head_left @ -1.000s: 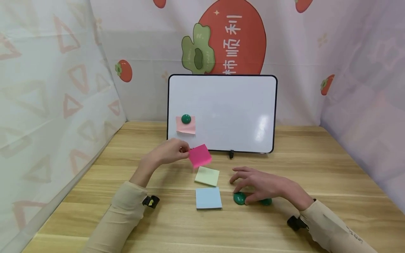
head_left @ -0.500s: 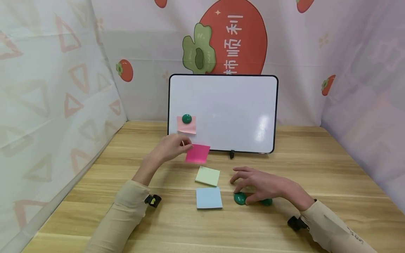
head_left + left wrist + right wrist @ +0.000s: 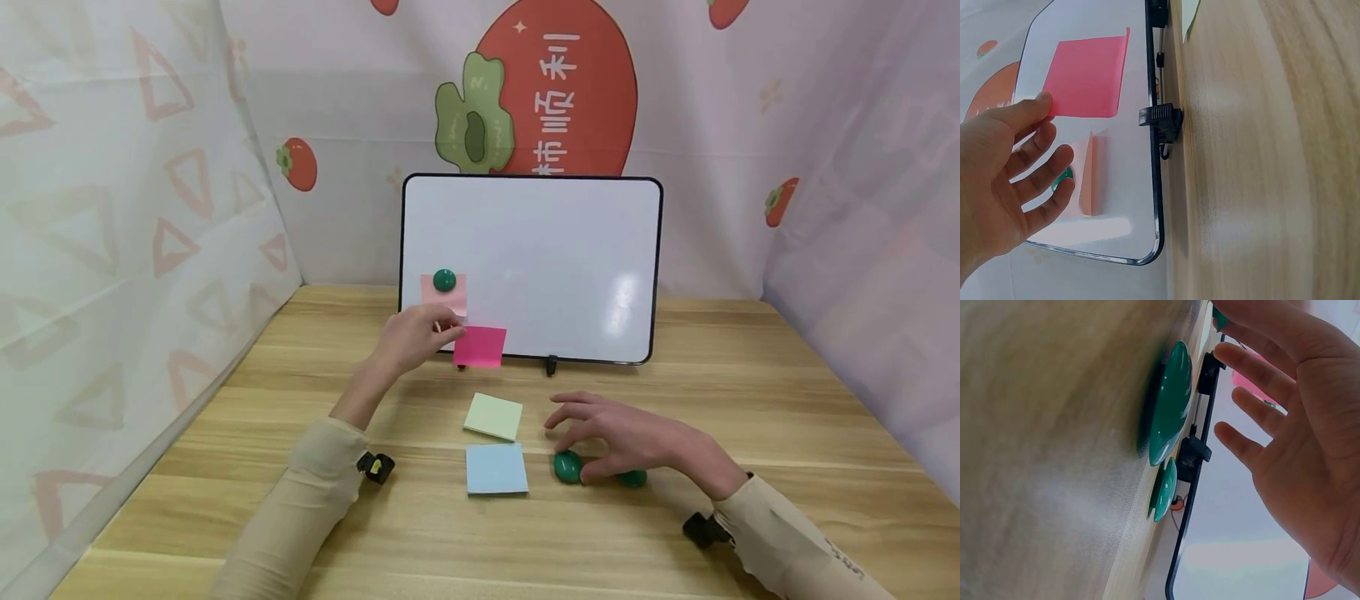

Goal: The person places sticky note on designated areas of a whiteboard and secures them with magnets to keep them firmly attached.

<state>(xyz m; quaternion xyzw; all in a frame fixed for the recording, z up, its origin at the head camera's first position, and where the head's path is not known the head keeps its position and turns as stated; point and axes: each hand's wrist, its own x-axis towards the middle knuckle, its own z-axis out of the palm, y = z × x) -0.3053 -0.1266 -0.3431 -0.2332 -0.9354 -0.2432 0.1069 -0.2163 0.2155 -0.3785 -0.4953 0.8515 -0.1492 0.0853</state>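
Observation:
My left hand (image 3: pixel 420 337) pinches one corner of a bright pink sticky note (image 3: pixel 480 347) between thumb and index finger. The note hangs before the lower left of a whiteboard (image 3: pixel 540 258), below a pale pink note (image 3: pixel 1087 175) held there by a green round magnet (image 3: pixel 445 280). At the right, my right hand (image 3: pixel 626 433) pinches a green magnet (image 3: pixel 567 467) between thumb and index finger, low over the table; its other fingers are spread. Beneath that hand lie two more magnets, a near one (image 3: pixel 1172 403) and a farther one (image 3: pixel 1165 490).
A pale green sticky pad (image 3: pixel 492 417) and a light blue pad (image 3: pixel 497 469) lie mid-table. Black clips (image 3: pixel 551 365) hold the whiteboard's lower edge. Printed cloth (image 3: pixel 345 225) hangs behind and at both sides of the wooden table (image 3: pixel 750 375).
My left hand has carried the bright pink note up and slightly right, to the board's lower edge. The right hand stays in place; its magnet now looks slightly more tilted.

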